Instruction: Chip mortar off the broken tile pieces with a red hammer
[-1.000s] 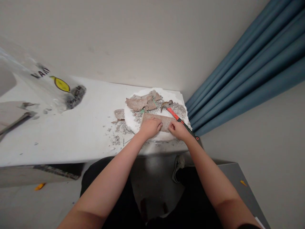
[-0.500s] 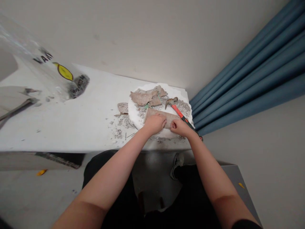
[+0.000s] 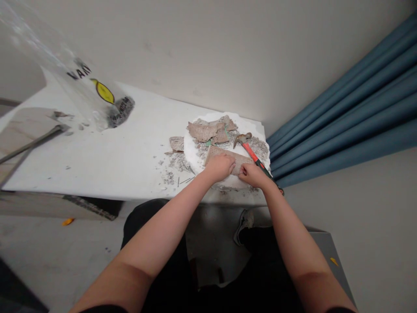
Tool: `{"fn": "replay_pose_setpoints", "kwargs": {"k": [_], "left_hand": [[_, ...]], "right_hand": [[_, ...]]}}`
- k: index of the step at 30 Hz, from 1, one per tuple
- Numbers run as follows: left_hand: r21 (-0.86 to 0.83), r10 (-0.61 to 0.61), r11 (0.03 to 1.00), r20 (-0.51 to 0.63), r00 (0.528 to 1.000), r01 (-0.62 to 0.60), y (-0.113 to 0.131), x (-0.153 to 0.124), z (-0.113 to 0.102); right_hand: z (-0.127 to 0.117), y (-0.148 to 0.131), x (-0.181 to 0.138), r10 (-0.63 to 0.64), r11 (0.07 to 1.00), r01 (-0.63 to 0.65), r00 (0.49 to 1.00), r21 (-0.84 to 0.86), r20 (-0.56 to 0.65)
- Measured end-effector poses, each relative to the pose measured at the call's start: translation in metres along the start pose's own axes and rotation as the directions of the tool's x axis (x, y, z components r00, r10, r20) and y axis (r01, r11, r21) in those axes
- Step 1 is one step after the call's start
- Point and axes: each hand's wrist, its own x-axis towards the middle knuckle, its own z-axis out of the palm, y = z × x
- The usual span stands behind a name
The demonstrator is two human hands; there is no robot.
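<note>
A seated person's two bare forearms reach away from the viewer, over dark trousers, to the near edge of a white bench [image 3: 114, 152].

At that edge sits one round white pad [image 3: 191, 153]. It seems to be there to cushion work and catch debris. On it lies one flat brown slab [image 3: 240, 160] with a dotted face, and both hands rest on it. The left hand [image 3: 221, 167] lies on the slab's left half with its fingers bent down onto the surface, apparently pinning it flat. The right hand [image 3: 252, 175] is at the slab's near right corner with its fingers curled shut. It looks to be pinching the edge, though the grip itself is hidden.

Just right of the slab lies one hammer [image 3: 252, 152]. Its red handle points back toward the right hand, within easy reach, and nobody holds it.

Beyond the slab about three more broken pieces [image 3: 203, 130] are heaped on the pad, with grey grit around them. One smaller piece [image 3: 176, 143] lies just off the pad to the left, near a few thin nails or splinters too small to count.

Farther left are one clear plastic bag [image 3: 97, 104] with a yellow mark and one grey bar [image 3: 32, 141]. A plain wall stands behind, with a blue curtain [image 3: 342, 117] to the right.
</note>
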Motion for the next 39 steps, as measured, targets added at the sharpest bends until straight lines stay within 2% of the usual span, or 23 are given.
{"fn": "replay_pose_setpoints", "kwargs": {"k": [4, 8, 10, 12, 14, 17, 23, 28, 39], "left_hand": [[-0.003, -0.009, 1.0, 0.001, 1.0, 0.009, 0.001, 0.0, 0.0], [-0.009, -0.011, 1.0, 0.009, 1.0, 0.011, 0.0, 0.0, 0.0], [-0.009, -0.015, 1.0, 0.007, 1.0, 0.015, 0.0, 0.0, 0.0], [-0.008, -0.017, 1.0, 0.007, 1.0, 0.017, 0.0, 0.0, 0.001], [-0.012, -0.017, 1.0, 0.011, 1.0, 0.017, 0.0, 0.0, 0.001], [-0.019, -0.011, 1.0, 0.003, 1.0, 0.011, 0.0, 0.0, 0.002], [-0.006, -0.005, 1.0, 0.008, 1.0, 0.005, 0.0, 0.001, 0.001], [-0.009, -0.002, 1.0, 0.006, 1.0, 0.002, 0.001, 0.001, 0.001], [-0.023, -0.015, 1.0, -0.002, 1.0, 0.015, 0.0, 0.0, 0.0]], "right_hand": [[0.002, -0.001, 0.001, 0.004, 1.0, -0.004, 1.0, 0.004, -0.008], [-0.002, 0.007, -0.003, -0.01, 0.997, 0.011, 1.0, 0.079, -0.017], [-0.006, 0.013, -0.008, -0.002, 0.993, 0.018, 0.99, 0.113, -0.143], [-0.01, 0.017, -0.012, 0.006, 0.994, 0.027, 0.955, 0.107, -0.296], [-0.009, 0.016, -0.014, -0.035, 0.996, 0.061, 0.943, 0.07, -0.33], [0.0, 0.008, -0.015, -0.108, 0.993, 0.116, 0.969, 0.026, -0.223], [0.012, 0.0, -0.014, -0.075, 0.997, 0.079, 0.983, 0.015, -0.17], [0.006, 0.002, -0.012, -0.043, 0.999, 0.045, 0.994, 0.022, -0.101], [-0.015, -0.003, -0.003, -0.226, 0.964, 0.238, 0.968, -0.116, 0.11]]}}
